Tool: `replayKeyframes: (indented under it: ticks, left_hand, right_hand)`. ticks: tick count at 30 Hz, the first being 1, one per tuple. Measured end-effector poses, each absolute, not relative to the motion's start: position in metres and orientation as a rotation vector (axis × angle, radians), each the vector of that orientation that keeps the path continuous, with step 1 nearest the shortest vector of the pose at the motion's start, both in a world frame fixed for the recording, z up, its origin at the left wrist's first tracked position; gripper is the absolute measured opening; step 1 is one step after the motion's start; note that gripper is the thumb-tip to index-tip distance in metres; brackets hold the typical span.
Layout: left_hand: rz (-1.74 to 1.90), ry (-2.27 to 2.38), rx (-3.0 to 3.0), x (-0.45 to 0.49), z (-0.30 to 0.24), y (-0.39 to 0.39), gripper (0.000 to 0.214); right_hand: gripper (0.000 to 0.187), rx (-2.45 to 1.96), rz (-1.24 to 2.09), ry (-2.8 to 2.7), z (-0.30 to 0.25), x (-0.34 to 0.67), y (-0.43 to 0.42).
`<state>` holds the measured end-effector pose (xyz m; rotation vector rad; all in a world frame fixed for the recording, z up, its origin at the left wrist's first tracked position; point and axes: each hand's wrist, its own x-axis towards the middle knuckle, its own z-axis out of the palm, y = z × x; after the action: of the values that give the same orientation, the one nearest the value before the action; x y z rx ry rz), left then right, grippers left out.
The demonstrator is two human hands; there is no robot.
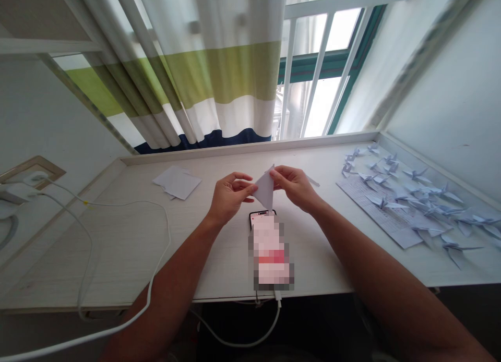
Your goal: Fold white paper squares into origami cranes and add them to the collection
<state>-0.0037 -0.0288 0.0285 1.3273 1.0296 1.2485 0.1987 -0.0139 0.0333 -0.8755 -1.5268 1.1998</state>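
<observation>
Loose sheets point(183, 183) lie left on the tabletop point(227, 263); paper cranes point(385, 203) spread along its right, some on a flat sheet point(395, 232). Between, near the front edge, lies a phone point(270, 247), with folded paper point(265, 192) above its far end. Behind the tabletop hangs a curtain point(223, 75), a railing point(317, 75) to its right.

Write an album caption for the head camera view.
Left hand and right hand hold a folded paper near a phone, with paper birds at right.
</observation>
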Motion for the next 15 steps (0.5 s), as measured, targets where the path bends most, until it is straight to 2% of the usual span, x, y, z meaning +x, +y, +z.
replayKeyframes:
  ticks: [4,15]
  left_hand:
    - [1.355,1.079,1.226,-0.0041,0.0288,-0.0264,0.041]
    - [1.369,1.082,1.160,-0.0086,0.0290,-0.0231,0.052]
  right_hand:
    - [0.041,-0.939,1.392,-1.624,0.0289,0.1910,-0.0195]
    - [0.041,-0.948,1.493,-1.556,0.0231,0.1884,-0.0189]
